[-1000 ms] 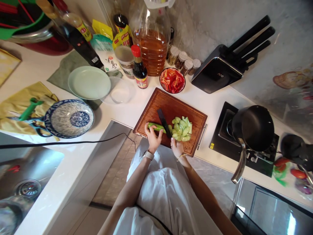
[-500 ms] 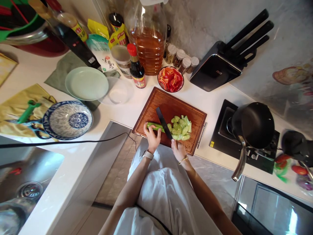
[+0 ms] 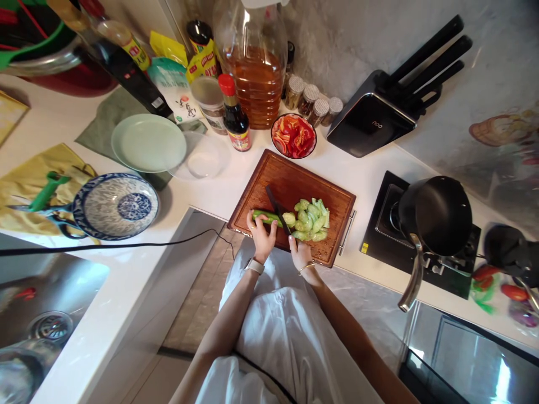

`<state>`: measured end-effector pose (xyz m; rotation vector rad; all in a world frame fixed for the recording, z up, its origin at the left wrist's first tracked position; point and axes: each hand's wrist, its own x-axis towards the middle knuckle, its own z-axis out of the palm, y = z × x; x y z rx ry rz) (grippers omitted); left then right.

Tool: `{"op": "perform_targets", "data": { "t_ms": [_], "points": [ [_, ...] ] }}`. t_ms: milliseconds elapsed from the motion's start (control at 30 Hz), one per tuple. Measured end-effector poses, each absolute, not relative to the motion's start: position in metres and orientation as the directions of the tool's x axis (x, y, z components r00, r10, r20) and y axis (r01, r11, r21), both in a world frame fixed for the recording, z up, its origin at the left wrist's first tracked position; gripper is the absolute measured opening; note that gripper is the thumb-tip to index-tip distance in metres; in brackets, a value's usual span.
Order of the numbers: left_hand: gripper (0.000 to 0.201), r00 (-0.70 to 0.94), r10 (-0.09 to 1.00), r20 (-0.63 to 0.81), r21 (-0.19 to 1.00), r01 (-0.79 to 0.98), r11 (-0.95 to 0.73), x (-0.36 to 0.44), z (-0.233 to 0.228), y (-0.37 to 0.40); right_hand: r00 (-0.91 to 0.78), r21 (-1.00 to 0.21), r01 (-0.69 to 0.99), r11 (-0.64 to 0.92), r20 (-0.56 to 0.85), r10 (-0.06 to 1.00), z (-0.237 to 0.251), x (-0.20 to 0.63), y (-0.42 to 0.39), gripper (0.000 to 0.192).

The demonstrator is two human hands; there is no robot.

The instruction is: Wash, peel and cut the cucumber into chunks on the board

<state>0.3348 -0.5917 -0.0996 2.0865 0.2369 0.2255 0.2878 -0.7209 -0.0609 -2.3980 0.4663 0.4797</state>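
Note:
My left hand (image 3: 263, 240) is closed over a green cucumber (image 3: 261, 215), pressing it onto the brown wooden cutting board (image 3: 269, 168). In my right hand (image 3: 300, 253) is the handle of a black kitchen knife (image 3: 276, 205). Its blade lies slanted across the cut end of the cucumber, close to the left fingertips. Just right of the blade, one fresh slice (image 3: 288, 219) rests on the board. Beyond it is a pile of pale green slices (image 3: 311, 220). My right hand covers the knife handle.
A bowl of cut red peppers (image 3: 293, 136) stands behind the board, near a sauce bottle (image 3: 236, 118) and an oil jug (image 3: 259, 78). To the right are a knife block (image 3: 370, 118) and a wok (image 3: 442, 207) on a stove. Left are a green plate (image 3: 147, 143) and a patterned bowl (image 3: 99, 205).
The knife and my right hand have moved left and slightly down, away from the pile. A slice now shows apart on the knife's right. My left hand has hardly moved.

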Motion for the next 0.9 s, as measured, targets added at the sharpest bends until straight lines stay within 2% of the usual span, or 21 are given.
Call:
{"op": "perform_targets", "data": {
  "t_ms": [100,233,367,633,767,900],
  "points": [
    [0.019,0.961,0.27,0.064,0.871,0.078,-0.484,0.335,-0.1,-0.592,0.861,-0.612,-0.478,-0.631,-0.47,-0.196,-0.06,0.288,-0.724,0.063],
    [0.019,0.963,0.264,0.051,0.874,0.085,-0.478,0.336,-0.1,-0.592,0.847,-0.657,-0.515,-0.551,-0.488,-0.21,-0.045,0.283,-0.731,0.062],
    [0.019,0.964,0.265,0.032,0.872,0.103,-0.479,0.335,-0.099,-0.592,0.862,-0.639,-0.469,-0.61,-0.48,-0.159,-0.028,0.282,-0.731,0.061],
    [0.019,0.964,0.262,0.042,0.872,0.093,-0.481,0.335,-0.098,-0.592,0.867,-0.551,-0.415,-0.724,-0.48,-0.132,-0.018,0.286,-0.73,0.062],
    [0.02,0.963,0.265,0.046,0.875,0.089,-0.476,0.334,-0.099,-0.592,0.863,-0.534,-0.404,-0.743,-0.493,-0.115,-0.026,0.289,-0.73,0.061],
    [0.022,0.963,0.268,0.025,0.875,0.108,-0.472,0.334,-0.101,-0.592,0.881,-0.519,-0.39,-0.761,-0.451,-0.144,-0.049,0.296,-0.723,0.059]
  ]
}}
